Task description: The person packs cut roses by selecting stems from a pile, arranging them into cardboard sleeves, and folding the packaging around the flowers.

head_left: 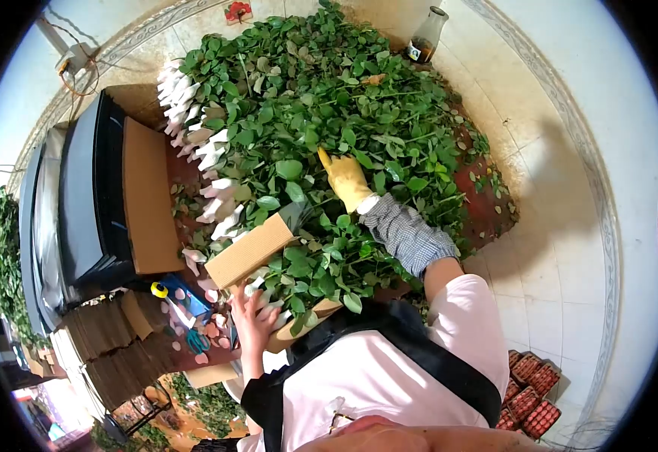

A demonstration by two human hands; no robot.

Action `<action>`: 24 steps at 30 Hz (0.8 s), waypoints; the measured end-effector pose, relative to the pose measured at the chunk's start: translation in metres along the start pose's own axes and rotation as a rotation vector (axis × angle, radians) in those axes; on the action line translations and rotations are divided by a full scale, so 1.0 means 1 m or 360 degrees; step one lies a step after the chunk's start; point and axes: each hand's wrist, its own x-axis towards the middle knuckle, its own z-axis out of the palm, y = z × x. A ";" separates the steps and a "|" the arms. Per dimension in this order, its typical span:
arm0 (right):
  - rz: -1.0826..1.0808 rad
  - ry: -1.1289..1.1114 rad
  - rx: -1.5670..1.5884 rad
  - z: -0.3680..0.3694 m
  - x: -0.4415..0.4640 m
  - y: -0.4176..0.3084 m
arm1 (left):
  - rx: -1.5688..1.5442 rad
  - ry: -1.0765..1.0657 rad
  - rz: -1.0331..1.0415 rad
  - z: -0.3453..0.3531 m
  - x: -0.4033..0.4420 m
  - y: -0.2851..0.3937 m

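Observation:
A yellow glove covers my right hand [347, 180], which lies over the leafy stems [299, 113] of a large heap of cut flowers, apparently roses. Its index finger points out over the leaves; the other fingers are partly hidden, and no grip on a stem shows. My bare left hand [250, 320] is beside several white-wrapped flower heads [269, 311], fingers apart. The fingertips reach the lower edge of a folded cardboard piece [250, 250], which lies tilted across the near flowers. More white-wrapped heads [214, 151] line the heap's left side.
Left of the heap stand dark sheets with brown cardboard [148, 200] and stacked cardboard [111, 350]. Teal scissors [197, 341], a blue box [188, 297] and a yellow-headed tool [159, 290] lie near my left hand. A glass bottle [426, 39] stands at the back; red baskets [525, 392] sit lower right.

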 end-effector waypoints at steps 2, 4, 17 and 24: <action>-0.0018 0.0022 0.0075 -0.004 -0.007 0.001 | 0.0011 -0.0002 -0.0007 0.001 -0.001 0.000; -0.0038 -0.0103 0.0038 -0.008 -0.009 -0.002 | -0.0016 -0.0003 -0.0009 0.002 -0.001 -0.001; -0.0006 0.0172 0.0433 -0.054 -0.009 0.009 | -0.0060 -0.0032 -0.0088 0.006 -0.002 -0.006; 0.0006 0.0167 0.0208 -0.019 0.039 0.027 | -0.0065 -0.0006 -0.0040 0.002 -0.004 0.000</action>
